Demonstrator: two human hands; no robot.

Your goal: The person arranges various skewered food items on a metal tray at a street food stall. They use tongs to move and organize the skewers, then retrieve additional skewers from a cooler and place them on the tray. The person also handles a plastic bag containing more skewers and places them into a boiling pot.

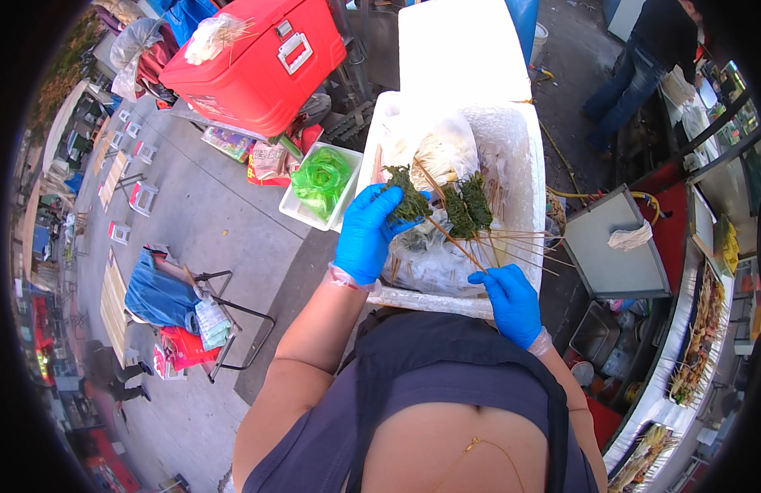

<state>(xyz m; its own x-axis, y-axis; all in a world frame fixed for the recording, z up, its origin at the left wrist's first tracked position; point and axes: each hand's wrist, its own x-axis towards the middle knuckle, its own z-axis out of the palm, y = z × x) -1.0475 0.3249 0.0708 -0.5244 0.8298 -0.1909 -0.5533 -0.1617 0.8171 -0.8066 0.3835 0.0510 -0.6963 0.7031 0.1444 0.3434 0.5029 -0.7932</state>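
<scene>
My left hand [363, 240], in a blue glove, grips a clump of dark green leafy food [407, 200] over a white foam box [531, 203]. A wooden skewer [453, 240] slants down from this clump to my right hand [513, 302], also blue-gloved, whose thumb and fingers pinch its lower end. Beside the held clump, more skewered greens [467, 209] rest on the box's contents, their sticks fanned towards the right wall. Pale thin strands in a clear plastic bag [445, 151] lie behind them. Crumpled clear plastic [439, 271] covers skewered items nearest me.
Left of the box stands a white bin [349, 161] with a green plastic bag [322, 182]. A red cooler box [251, 68] sits beyond it. At left is a folding chair [232, 302] with clothes. Trays of skewers [695, 339] line the right counter; a person [639, 68] stands beyond.
</scene>
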